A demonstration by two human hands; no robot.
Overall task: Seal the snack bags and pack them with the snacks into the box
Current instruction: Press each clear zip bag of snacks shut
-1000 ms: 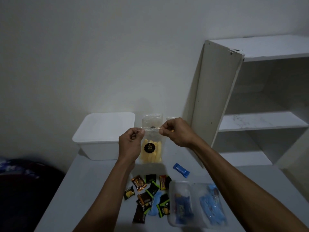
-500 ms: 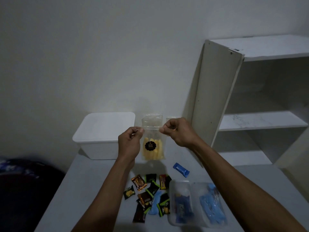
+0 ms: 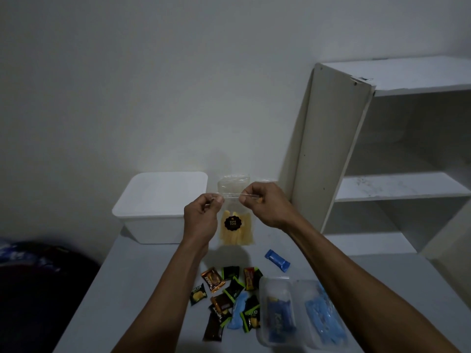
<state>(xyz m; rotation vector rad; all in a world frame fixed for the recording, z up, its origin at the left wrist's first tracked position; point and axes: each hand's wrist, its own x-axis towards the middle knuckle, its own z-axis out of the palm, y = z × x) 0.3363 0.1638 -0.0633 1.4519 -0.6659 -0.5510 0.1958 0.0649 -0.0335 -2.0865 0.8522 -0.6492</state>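
Both hands are raised above the surface, the left hand and the right hand each pinched on one end of the closing strip of a clear snack bag of yellow sticks, which hangs upright between them in front of the white box. Sealing looks to be under way on this bag, though whether the strip is fully pressed shut cannot be told. Packing seems not to have begun: the box has its lid on, the small wrapped snacks and a blue packet lie loose, and two more clear bags with blue contents wait nearest the person.
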